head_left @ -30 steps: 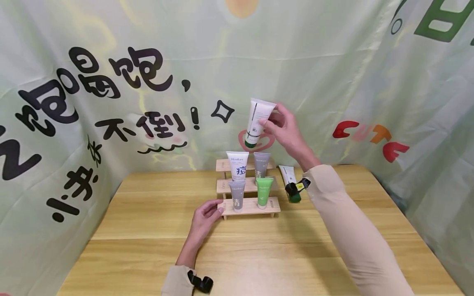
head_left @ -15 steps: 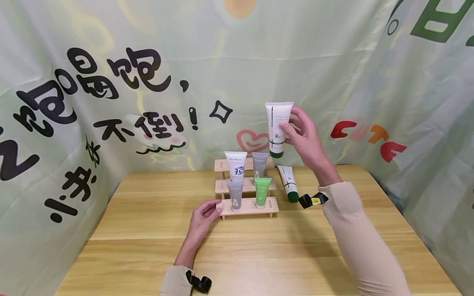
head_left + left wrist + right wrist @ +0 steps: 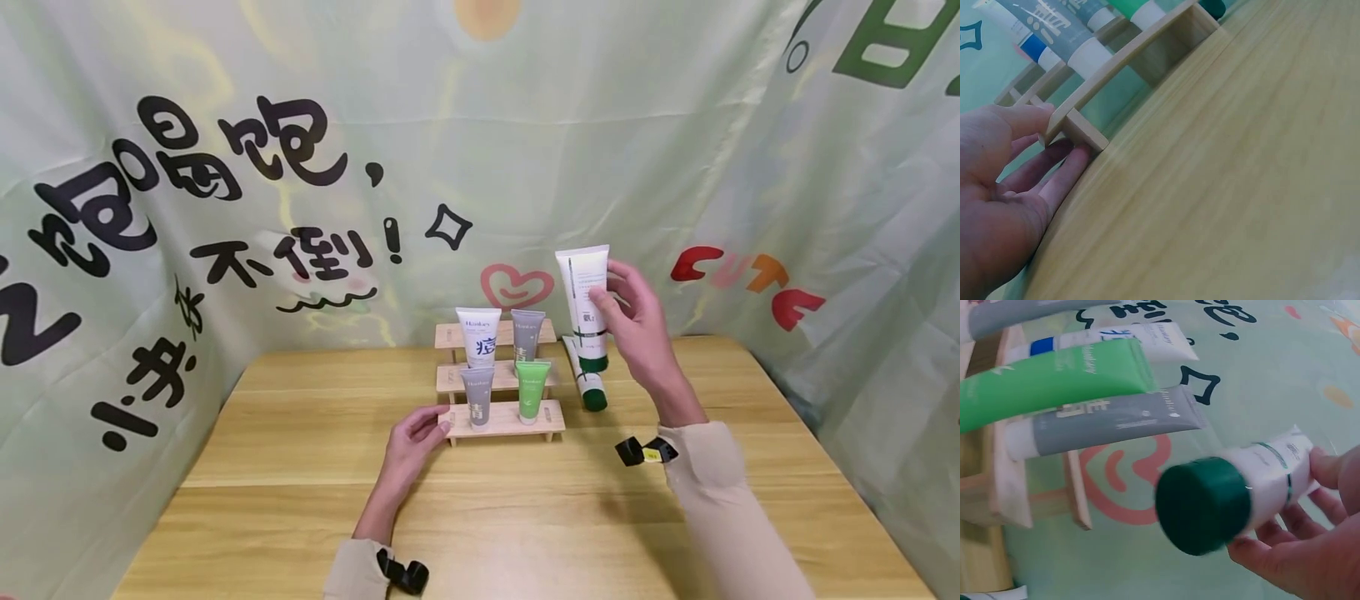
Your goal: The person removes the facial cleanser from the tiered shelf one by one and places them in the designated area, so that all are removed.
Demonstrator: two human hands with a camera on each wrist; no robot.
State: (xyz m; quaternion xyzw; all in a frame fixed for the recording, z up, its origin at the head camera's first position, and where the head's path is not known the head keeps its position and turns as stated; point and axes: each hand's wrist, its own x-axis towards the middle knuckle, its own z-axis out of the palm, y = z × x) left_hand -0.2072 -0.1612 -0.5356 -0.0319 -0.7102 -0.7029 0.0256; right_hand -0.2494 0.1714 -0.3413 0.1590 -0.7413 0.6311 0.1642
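Head view: set at the person's head, facing forward and down; widest range, covering worktop (image 3: pixel 262 467), stand (image 3: pixel 504 417), both hands and backdrop (image 3: pixel 600 125). Left wrist view: close beside the left hand (image 3: pixel 412 442), low and tilted, facing across the worktop to the stand's left end. Right wrist view: close to the right hand (image 3: pixel 637 321), turned sideways, facing the held tube (image 3: pixel 582 296) and backdrop. All three share the stand and green tube (image 3: pixel 532 390).
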